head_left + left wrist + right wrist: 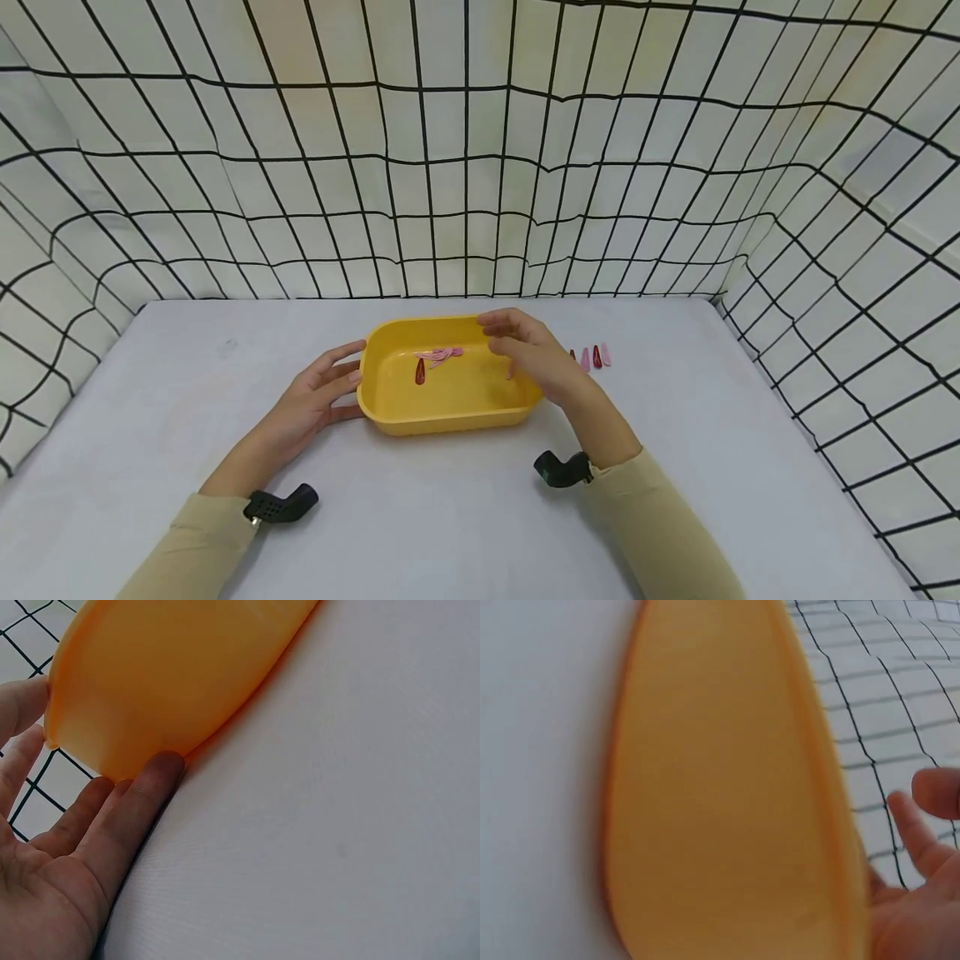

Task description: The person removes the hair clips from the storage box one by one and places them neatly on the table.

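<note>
A yellow plastic tray [450, 421] with raised sides sits on the white table. Inside it lie a dark red snap hair clip [420, 372] and a small cluster of pink hair clips [442, 355]. Another pink clip [510, 369] shows at the tray's right side, just under my right hand [536, 354]. That hand hovers over the right rim, fingers loosely bent, with nothing visible between them in the right wrist view. My left hand [311, 400] rests its extended fingertips against the tray's left end; the left wrist view shows the fingers [139, 802] touching the outer wall.
Right of the tray, several red and pink hair clips lie in a row, among them a red one [597, 357] and a pink one [606, 354]; my right hand partly covers the row's near end. Black netting [465, 158] over white walls encloses the table [420, 517] at back and sides.
</note>
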A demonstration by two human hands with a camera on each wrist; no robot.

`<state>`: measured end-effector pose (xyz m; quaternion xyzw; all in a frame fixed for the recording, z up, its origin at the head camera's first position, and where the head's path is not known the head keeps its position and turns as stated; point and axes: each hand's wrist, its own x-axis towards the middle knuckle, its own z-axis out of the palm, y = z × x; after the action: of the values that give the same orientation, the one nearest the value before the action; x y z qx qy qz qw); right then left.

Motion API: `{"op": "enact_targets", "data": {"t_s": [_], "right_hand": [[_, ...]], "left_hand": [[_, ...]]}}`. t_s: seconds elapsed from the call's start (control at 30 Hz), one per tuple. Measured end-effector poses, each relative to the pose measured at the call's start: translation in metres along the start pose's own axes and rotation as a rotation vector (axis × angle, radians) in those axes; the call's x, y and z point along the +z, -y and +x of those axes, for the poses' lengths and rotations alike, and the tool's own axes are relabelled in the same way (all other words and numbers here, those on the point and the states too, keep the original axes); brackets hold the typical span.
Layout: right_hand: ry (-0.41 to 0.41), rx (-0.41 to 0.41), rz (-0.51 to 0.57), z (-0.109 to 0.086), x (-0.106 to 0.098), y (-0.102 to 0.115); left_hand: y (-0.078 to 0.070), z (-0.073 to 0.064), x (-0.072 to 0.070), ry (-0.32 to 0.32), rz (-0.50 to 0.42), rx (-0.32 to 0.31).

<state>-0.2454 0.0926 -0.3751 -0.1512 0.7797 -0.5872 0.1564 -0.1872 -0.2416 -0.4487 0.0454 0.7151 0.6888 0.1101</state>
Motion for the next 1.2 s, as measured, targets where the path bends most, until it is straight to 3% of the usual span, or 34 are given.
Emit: {"op": "enact_targets", "data": {"t_s": [0.13, 0.23, 0.47, 0.6, 0.73, 0.83, 1.0, 1.2], "right_hand": [[-0.024, 0.138, -0.029, 0.006, 0.018, -0.003], [-0.036, 0.188, -0.038, 0.007, 0.024, -0.005], [0.076, 0.172, 0.062, 0.006, 0.025, -0.001], [0.076, 0.144, 0.028, 0.008, 0.02, -0.003], [0.085, 0.058, -0.114, 0.012, 0.02, -0.008], [0.104, 0.011, -0.3, 0.017, 0.028, -0.011], [0.128, 0.032, -0.616, 0.025, 0.046, -0.008], [0.212, 0.051, -0.753, 0.033, 0.06, -0.003]], "left_hand": [[-0.001, 0.002, 0.0, 0.006, -0.003, -0.003], [0.0, 0.003, 0.0, 0.006, -0.002, -0.01], [0.002, 0.003, -0.001, 0.008, 0.004, -0.015], [0.001, 0.002, -0.001, 0.009, 0.004, -0.02], [0.001, 0.001, -0.001, -0.001, 0.008, -0.024], [0.001, 0.001, -0.002, -0.003, 0.003, -0.023], [-0.001, 0.0, -0.002, -0.004, -0.002, -0.018], [-0.001, 0.0, -0.003, -0.002, -0.002, -0.019]]}}
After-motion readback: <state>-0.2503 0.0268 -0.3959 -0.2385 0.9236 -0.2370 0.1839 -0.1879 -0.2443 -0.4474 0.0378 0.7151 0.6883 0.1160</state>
